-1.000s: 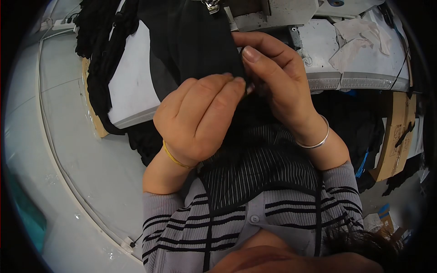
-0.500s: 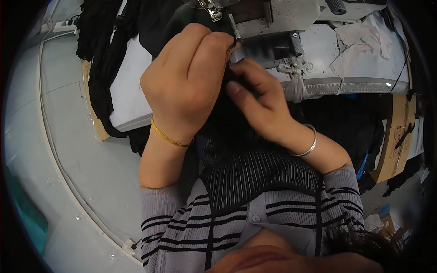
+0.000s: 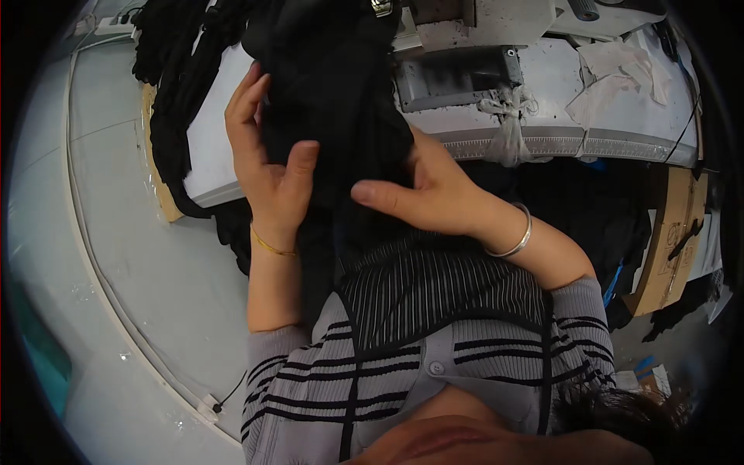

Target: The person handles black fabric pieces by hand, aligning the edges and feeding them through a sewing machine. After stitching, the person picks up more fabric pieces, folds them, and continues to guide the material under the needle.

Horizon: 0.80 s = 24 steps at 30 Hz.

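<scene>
A black cloth piece [image 3: 333, 101] hangs between my hands, running up to the sewing machine's metal presser foot [image 3: 381, 8] at the top. My left hand [image 3: 267, 155], with a thin gold bangle at the wrist, is open against the cloth's left edge, thumb and fingers apart. On the other side, my right hand [image 3: 426, 182] wears a silver bangle. Its thumb stretches over the cloth while its fingers pass behind and are mostly hidden, so the cloth lies between them.
A ruler strip [image 3: 612, 147] runs along the white table's front edge. A knotted clear plastic bag [image 3: 508, 128] hangs there. Black fabric [image 3: 167, 147] drapes over the table's left side. At right stands a cardboard box [image 3: 663, 240]; a cable [image 3: 143, 341] lies along the floor.
Both hands were closed together on the cloth near the presser foot. Now they have parted, the left opening and turning, and the cloth is spread between them, covering part of the machine.
</scene>
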{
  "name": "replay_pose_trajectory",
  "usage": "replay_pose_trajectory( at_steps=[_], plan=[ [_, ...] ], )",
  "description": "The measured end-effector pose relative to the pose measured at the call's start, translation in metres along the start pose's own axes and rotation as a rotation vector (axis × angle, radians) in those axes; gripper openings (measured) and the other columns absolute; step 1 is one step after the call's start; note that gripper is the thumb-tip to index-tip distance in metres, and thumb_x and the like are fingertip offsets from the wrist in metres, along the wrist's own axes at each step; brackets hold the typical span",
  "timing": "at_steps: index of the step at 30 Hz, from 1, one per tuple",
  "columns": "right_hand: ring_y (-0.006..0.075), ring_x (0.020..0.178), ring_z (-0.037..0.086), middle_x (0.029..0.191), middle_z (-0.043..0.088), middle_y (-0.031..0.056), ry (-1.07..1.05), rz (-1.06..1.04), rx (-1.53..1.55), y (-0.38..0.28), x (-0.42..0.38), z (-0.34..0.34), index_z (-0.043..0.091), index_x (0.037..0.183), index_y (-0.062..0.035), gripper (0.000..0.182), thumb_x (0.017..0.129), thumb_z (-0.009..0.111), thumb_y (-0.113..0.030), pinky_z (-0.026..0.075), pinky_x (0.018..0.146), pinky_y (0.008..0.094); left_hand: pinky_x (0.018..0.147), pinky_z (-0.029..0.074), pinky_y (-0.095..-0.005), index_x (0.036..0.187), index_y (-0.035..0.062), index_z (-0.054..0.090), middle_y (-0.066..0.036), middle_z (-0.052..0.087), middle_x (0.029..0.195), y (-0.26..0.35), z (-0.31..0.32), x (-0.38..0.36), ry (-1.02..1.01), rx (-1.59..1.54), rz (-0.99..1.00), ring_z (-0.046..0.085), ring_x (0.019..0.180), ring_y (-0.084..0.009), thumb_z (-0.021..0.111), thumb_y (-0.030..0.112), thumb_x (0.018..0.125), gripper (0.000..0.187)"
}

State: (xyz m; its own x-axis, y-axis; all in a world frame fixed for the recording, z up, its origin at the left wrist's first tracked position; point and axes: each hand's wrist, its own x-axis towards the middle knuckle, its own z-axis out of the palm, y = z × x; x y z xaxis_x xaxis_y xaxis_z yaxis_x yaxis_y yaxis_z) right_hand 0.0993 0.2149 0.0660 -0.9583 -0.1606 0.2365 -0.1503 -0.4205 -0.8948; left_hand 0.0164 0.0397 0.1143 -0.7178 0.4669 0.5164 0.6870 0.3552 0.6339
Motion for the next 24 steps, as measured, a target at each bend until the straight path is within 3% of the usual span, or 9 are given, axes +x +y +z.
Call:
replay_pose_trajectory(
  at_steps=[2,5,8,10,11,13,15,19,24],
  plan=[
    [0.0185,0.113,0.06,0.122,0.065,0.0099,0.143,-0.009,0.136,-0.011,0.003,0.0,0.054,0.136,0.0015,0.048,0.095,0.073,-0.016,0.049,0.099,0.0344,0.101,0.046,-0.0322,0.126,0.0021,0.063,-0.008,0.063,0.128,0.0,0.014,-0.013,0.29,-0.297,-0.359,0.059,0.117,-0.0188,0.076,0.019,0.092,0.039],
    [0.011,0.106,0.06,0.116,0.065,0.0043,0.197,0.085,0.243,-0.022,0.007,-0.002,0.053,0.136,0.0017,0.047,0.097,0.072,-0.016,0.05,0.095,0.0313,0.082,0.047,-0.0236,0.113,-0.0004,0.067,0.001,0.064,0.101,0.005,-0.004,-0.005,-0.033,-0.158,-0.469,0.056,0.093,-0.0077,0.069,0.01,0.098,0.018],
    [0.008,0.099,0.06,0.108,0.066,0.0012,0.157,0.122,0.323,-0.029,-0.005,0.002,0.058,0.129,0.003,0.039,0.098,0.07,-0.018,0.051,0.09,0.0284,0.066,0.037,-0.0205,0.096,-0.0002,0.066,0.005,0.049,0.079,0.003,-0.034,0.019,0.019,-0.024,-0.304,0.045,0.08,-0.0037,0.068,0.007,0.099,0.008],
    [0.0091,0.097,0.061,0.1,0.069,0.0022,-0.13,0.222,0.354,-0.033,-0.017,0.0,0.062,0.12,0.0052,0.036,0.098,0.07,-0.022,0.052,0.086,0.0285,0.066,0.041,-0.0211,0.098,0.0022,0.068,0.002,0.056,0.081,-0.01,-0.057,0.055,0.071,0.374,-0.082,0.052,0.079,-0.0064,0.069,0.004,0.096,0.002],
    [0.0097,0.096,0.062,0.094,0.07,0.0039,-0.094,0.318,0.183,-0.038,-0.018,0.006,0.065,0.113,0.0063,0.035,0.099,0.069,-0.025,0.053,0.084,0.0295,0.066,0.041,-0.0211,0.098,0.0022,0.068,0.002,0.056,0.081,-0.024,-0.058,0.073,0.071,0.376,-0.085,0.052,0.079,-0.0064,0.069,0.004,0.096,0.002],
    [0.0104,0.096,0.062,0.097,0.07,0.0054,-0.022,0.351,-0.14,-0.023,-0.027,-0.001,0.064,0.116,0.0064,0.036,0.099,0.069,-0.025,0.053,0.084,0.0302,0.068,0.047,-0.024,0.103,0.0053,0.071,-0.004,0.066,0.092,-0.04,-0.05,0.107,0.248,0.883,0.585,0.063,0.085,-0.0152,0.07,0.0,0.091,0.013],
    [0.0112,0.096,0.062,0.1,0.07,0.0068,0.067,0.376,-0.47,-0.017,-0.028,-0.008,0.063,0.119,0.0065,0.038,0.099,0.069,-0.025,0.053,0.084,0.0309,0.085,0.053,-0.0346,0.111,0.0032,0.069,-0.011,0.069,0.112,-0.005,-0.027,0.066,0.123,0.403,0.342,0.066,0.1,-0.028,0.079,0.006,0.083,0.03],
    [0.0117,0.101,0.062,0.111,0.068,0.0067,0.235,0.136,-0.019,-0.025,-0.031,-0.012,0.059,0.128,0.0047,0.043,0.1,0.067,-0.026,0.051,0.088,0.0279,0.102,0.049,-0.0373,0.124,0.0011,0.063,-0.016,0.063,0.131,0.015,0.022,0.032,-0.05,0.372,0.216,0.061,0.119,-0.0323,0.087,0.01,0.07,0.06],
    [0.0106,0.104,0.06,0.113,0.067,0.0038,0.303,0.203,0.175,-0.044,-0.008,-0.032,0.061,0.128,0.0024,0.039,0.103,0.063,-0.027,0.048,0.092,0.0251,0.101,0.05,-0.0392,0.111,0.0007,0.068,-0.016,0.069,0.12,0.005,0.026,0.034,0.034,0.271,0.184,0.067,0.112,-0.0305,0.084,0.006,0.077,0.038]
  ],
)
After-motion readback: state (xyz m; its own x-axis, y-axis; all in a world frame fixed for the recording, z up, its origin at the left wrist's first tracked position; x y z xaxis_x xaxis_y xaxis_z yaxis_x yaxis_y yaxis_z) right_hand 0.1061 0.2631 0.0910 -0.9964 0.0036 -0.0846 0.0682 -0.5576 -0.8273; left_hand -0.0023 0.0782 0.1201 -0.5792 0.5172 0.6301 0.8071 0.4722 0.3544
